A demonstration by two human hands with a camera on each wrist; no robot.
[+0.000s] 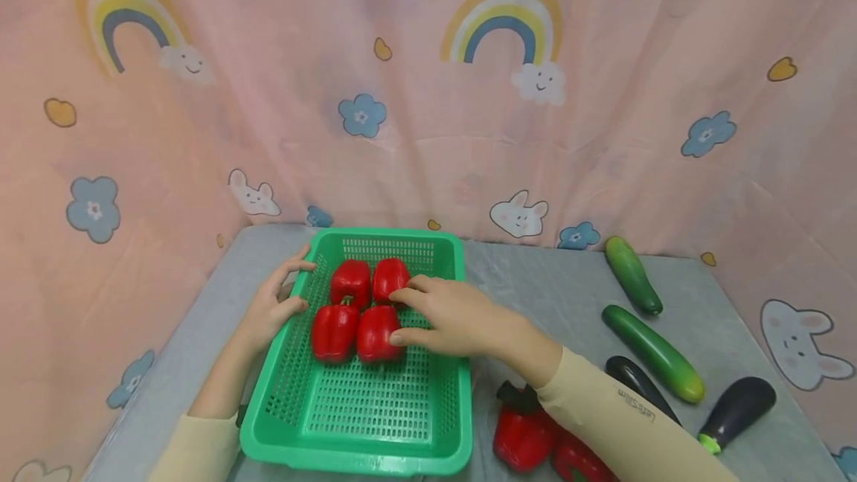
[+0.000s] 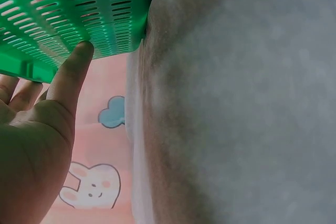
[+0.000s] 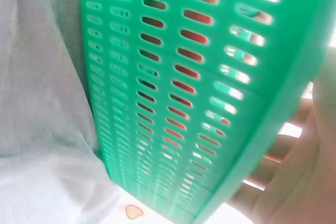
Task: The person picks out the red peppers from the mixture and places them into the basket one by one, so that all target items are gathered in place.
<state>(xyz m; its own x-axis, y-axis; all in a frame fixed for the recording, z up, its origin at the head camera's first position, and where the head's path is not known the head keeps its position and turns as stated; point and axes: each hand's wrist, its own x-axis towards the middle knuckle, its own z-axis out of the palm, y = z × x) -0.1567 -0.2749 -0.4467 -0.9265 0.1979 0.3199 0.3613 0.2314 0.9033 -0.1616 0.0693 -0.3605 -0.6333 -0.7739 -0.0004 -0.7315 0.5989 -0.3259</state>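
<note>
A green plastic basket [image 1: 371, 461] with slotted walls stands on the table, holding several red bell peppers [image 1: 335, 333] grouped toward its back. My left hand [image 1: 268, 312] is at the basket's left rim. In the left wrist view its thumb [image 2: 73, 74] lies against the outer wall while the other fingers pass over the rim. Across the right rim reaches my right hand [image 1: 455, 315], its thumb over the front right pepper [image 1: 378, 337] and its fingers by the back right pepper [image 1: 388, 277]. The right wrist view shows those fingers extended beyond the rim, their tips hidden.
Two more red bell peppers [image 1: 522, 437] lie right of the basket, partly under my right sleeve. Farther right are two green cucumber-like vegetables [image 1: 652, 352] and two dark eggplants [image 1: 739, 407]. A pink patterned curtain [image 1: 428, 169] borders the grey table [image 1: 535, 281] at the back and sides.
</note>
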